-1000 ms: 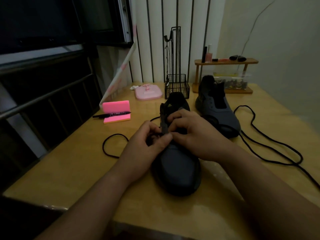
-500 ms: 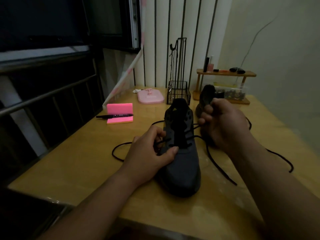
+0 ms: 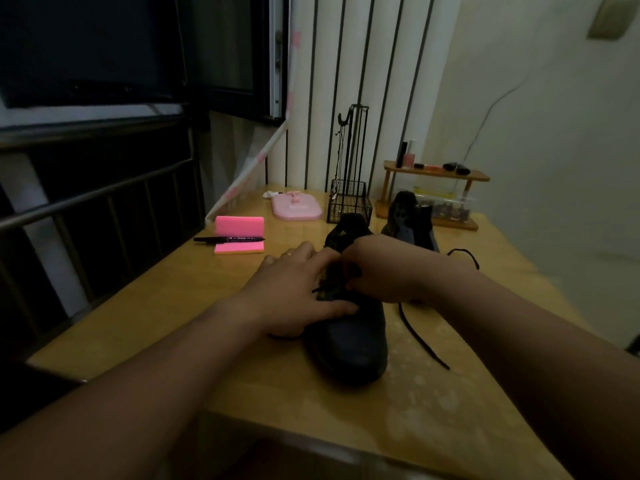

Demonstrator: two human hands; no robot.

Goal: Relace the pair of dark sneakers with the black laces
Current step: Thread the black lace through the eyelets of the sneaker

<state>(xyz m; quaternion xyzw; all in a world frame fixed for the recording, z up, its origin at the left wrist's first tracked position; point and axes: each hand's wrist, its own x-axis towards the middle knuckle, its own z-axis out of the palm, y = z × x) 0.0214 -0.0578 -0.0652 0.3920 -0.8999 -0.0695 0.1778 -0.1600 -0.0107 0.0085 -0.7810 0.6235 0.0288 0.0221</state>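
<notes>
A dark sneaker (image 3: 349,344) stands in the middle of the wooden table (image 3: 166,306), toe toward me. My left hand (image 3: 294,292) rests on its left side, fingers stretched toward the eyelets and thumb across the vamp. My right hand (image 3: 381,271) is curled over the eyelet area and pinches the black lace (image 3: 420,336), whose free end trails over the table to the right of the shoe. The eyelets are mostly hidden by both hands. The second dark sneaker (image 3: 408,223) stands behind, at the right, with another black lace (image 3: 465,256) beside it.
Pink sticky notes (image 3: 239,233) with a black pen (image 3: 228,239) lie at the left. At the back stand a pink tray (image 3: 296,207), a black wire basket (image 3: 349,202) and a small wooden shelf (image 3: 433,188). A metal railing runs along the table's left side.
My right hand, raised half a second ago pulling the lace up and right, has come back down onto the eyelets. My left hand has slid forward along the shoe's side.
</notes>
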